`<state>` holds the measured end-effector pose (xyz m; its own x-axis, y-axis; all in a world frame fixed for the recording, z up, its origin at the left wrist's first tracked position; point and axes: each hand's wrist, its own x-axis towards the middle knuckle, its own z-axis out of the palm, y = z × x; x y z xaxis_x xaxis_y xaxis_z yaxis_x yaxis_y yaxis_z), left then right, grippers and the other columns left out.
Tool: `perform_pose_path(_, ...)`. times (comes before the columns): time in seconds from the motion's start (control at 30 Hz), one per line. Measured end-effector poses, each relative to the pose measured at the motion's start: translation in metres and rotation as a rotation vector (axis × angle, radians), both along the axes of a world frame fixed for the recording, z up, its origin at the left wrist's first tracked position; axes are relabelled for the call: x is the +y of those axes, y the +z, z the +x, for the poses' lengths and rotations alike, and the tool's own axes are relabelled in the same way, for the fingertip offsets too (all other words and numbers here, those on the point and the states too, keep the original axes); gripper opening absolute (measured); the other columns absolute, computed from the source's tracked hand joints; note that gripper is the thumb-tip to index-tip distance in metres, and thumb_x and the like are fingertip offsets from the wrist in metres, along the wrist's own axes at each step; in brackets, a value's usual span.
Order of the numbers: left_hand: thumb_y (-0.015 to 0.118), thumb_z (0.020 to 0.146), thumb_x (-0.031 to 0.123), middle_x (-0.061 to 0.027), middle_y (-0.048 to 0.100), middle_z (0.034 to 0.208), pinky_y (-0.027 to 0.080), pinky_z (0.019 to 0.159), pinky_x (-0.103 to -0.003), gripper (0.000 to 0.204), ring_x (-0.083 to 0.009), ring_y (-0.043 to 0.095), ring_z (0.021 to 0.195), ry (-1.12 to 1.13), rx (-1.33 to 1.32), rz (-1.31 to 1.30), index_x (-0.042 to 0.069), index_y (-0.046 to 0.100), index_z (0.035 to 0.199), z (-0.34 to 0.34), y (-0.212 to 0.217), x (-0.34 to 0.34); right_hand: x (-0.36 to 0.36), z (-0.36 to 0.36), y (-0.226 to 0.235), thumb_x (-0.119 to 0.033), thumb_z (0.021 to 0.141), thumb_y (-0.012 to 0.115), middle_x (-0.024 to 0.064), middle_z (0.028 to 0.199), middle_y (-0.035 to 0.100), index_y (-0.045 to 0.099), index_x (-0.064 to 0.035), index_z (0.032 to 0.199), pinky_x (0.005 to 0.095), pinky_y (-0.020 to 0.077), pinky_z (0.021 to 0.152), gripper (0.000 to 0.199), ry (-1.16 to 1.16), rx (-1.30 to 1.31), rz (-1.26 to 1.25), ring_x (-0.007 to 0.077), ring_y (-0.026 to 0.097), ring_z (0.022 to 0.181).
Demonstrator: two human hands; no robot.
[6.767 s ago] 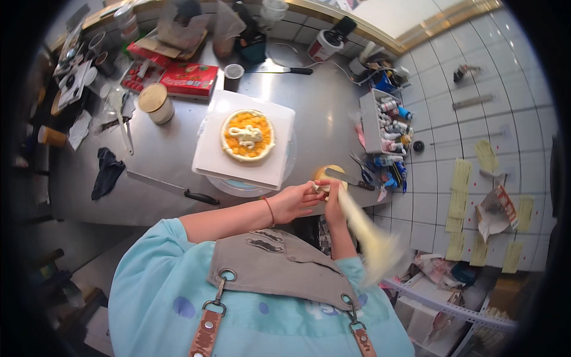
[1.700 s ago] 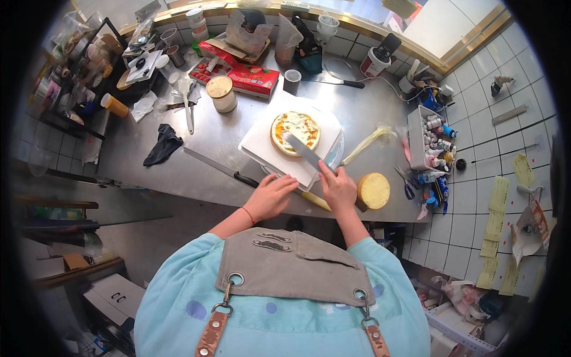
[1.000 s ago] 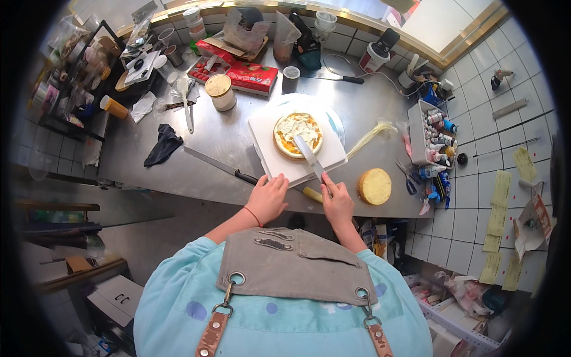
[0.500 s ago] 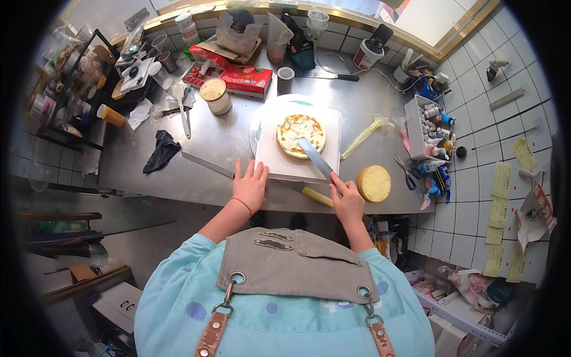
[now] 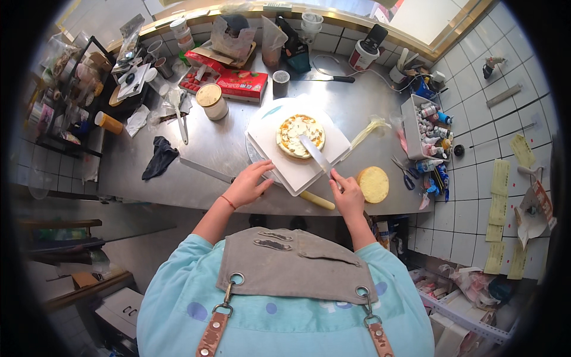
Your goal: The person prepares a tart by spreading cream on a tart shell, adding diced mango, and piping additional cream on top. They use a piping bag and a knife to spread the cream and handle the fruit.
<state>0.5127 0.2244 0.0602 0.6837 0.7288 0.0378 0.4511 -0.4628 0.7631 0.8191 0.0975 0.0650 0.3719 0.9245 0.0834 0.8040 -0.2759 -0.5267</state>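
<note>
A round cake layer (image 5: 290, 144), spread with white cream over orange-yellow pieces, sits on a square white board (image 5: 292, 178). Under the board, a round turntable shows only partly at its left edge. In my right hand (image 5: 350, 195) is a long metal palette knife (image 5: 317, 156), its blade tip lying on the cream. My left hand (image 5: 248, 183) has its fingers stretched out at the board's near left edge; whether they touch it I cannot tell. Close to my right hand, a plain round sponge layer (image 5: 373, 184) lies on the steel table.
A long knife (image 5: 208, 170) and a pale yellow stick (image 5: 317, 200) lie near the front edge. Further left are a dark cloth (image 5: 160, 158) and a cream-coloured tub (image 5: 212, 102). Behind stands a red box (image 5: 242, 85); scissors (image 5: 407, 172) and a bottle bin (image 5: 423, 125) are right.
The white board has turned, so a corner now points toward me. My left hand has shifted, with its fingers now pointing more to the right. The palette knife stays on the cream.
</note>
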Motion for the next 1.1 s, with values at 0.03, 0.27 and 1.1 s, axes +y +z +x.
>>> perform_pose_path(0.03,0.068,0.095,0.022,-0.0147,0.055,0.147,0.041,0.114,-0.043,0.044,-0.0316,0.05,0.138,0.015,0.028,0.053,0.007,0.061,0.135,-0.001,-0.005,0.0,-0.002,-0.005,0.008,-0.034,0.095,0.07,0.0062,0.081,0.059,0.074,-0.0317,0.126,0.0402,0.0532,0.063,0.031,0.022,-0.062,0.006,0.0263,0.065,0.069)
perform_pose_path(0.27,0.067,0.095,0.028,-0.0021,0.048,0.155,0.026,0.122,-0.053,0.046,-0.0245,0.035,0.15,0.052,0.362,0.285,0.012,0.06,0.137,-0.003,-0.017,-0.002,-0.003,0.006,0.024,-0.032,0.094,0.072,0.0056,0.081,0.058,0.074,-0.0302,0.127,0.0407,0.0535,0.061,0.033,-0.014,-0.221,0.083,0.0259,0.065,0.068)
perform_pose_path(1.1,0.074,0.086,0.03,-0.0064,0.05,0.149,0.017,0.124,-0.059,0.043,-0.0278,0.036,0.15,0.092,0.343,0.335,0.012,0.058,0.122,0.014,-0.024,-0.011,0.02,0.034,0.004,-0.035,0.095,0.07,0.0071,0.083,0.064,0.075,-0.0303,0.124,0.0417,0.054,0.068,0.029,0.137,0.07,0.025,0.0288,0.067,0.075)
